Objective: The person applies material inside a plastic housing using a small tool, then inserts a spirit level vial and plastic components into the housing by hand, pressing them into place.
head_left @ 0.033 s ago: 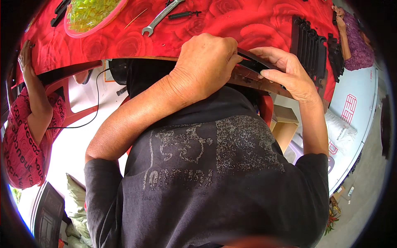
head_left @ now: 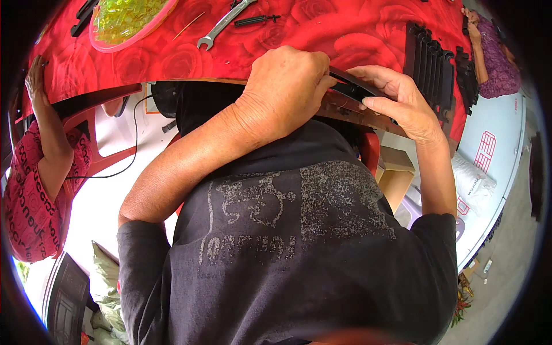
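Observation:
At the table's front edge, a long, narrow black plastic part (head_left: 352, 89) spans the gap between my hands. My left hand (head_left: 287, 89) is closed in a fist-like grip on its left end, and most of those fingers are hidden behind the back of the hand. On the other end, my right hand (head_left: 397, 98) holds the part with the thumb in front and the fingers over the far side. Just right of that hand, several similar black strips (head_left: 428, 66) lie side by side on the red rose-patterned tablecloth (head_left: 190, 60).
A pink-rimmed basin (head_left: 135, 43) of clear yellow-green pieces stands at the far left. A metal wrench (head_left: 224, 26), a small black part (head_left: 256, 21) and a thin stick (head_left: 188, 26) lie beyond my left hand. Other people's arms (head_left: 49, 115) rest at the left and right (head_left: 477, 52).

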### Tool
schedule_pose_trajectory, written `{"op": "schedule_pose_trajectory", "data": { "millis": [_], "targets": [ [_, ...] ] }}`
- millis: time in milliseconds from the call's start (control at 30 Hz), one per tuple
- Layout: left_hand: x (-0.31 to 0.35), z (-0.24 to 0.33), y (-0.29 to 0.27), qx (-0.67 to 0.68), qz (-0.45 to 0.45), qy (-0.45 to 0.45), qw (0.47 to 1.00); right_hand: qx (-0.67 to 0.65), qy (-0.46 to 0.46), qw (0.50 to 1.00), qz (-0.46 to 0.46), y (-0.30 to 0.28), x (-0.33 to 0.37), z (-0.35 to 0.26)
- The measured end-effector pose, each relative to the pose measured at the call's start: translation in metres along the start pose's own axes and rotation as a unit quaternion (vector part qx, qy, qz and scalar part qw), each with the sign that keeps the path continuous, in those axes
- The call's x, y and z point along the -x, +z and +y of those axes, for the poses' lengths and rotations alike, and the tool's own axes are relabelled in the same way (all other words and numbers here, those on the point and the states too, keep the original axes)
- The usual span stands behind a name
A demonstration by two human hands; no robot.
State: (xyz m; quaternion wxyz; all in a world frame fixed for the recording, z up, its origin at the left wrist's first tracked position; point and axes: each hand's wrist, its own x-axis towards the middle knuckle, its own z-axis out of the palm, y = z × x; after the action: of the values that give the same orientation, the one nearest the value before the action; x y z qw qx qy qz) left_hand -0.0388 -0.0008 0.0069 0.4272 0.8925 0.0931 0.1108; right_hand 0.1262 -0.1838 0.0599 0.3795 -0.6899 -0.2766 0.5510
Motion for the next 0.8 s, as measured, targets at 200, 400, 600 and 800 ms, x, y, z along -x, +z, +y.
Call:
{"op": "schedule_pose_trajectory", "data": {
  "millis": [200,400,600,800],
  "targets": [
    [-0.001,-0.002,0.000,0.018,-0.010,0.003,1.000,-0.044,0.013,0.999,0.003,0.001,0.001,0.001],
    [-0.004,0.000,0.002,0.040,-0.015,0.022,0.999,-0.021,-0.012,1.000,0.018,0.002,0.001,0.002],
    [-0.005,0.005,0.005,-0.016,-0.004,0.017,1.000,-0.023,-0.011,0.999,0.021,0.001,0.001,0.003],
    [-0.006,0.010,0.006,-0.050,0.003,0.013,0.999,-0.023,-0.007,0.999,0.036,0.001,0.000,0.007]
  ]
}}
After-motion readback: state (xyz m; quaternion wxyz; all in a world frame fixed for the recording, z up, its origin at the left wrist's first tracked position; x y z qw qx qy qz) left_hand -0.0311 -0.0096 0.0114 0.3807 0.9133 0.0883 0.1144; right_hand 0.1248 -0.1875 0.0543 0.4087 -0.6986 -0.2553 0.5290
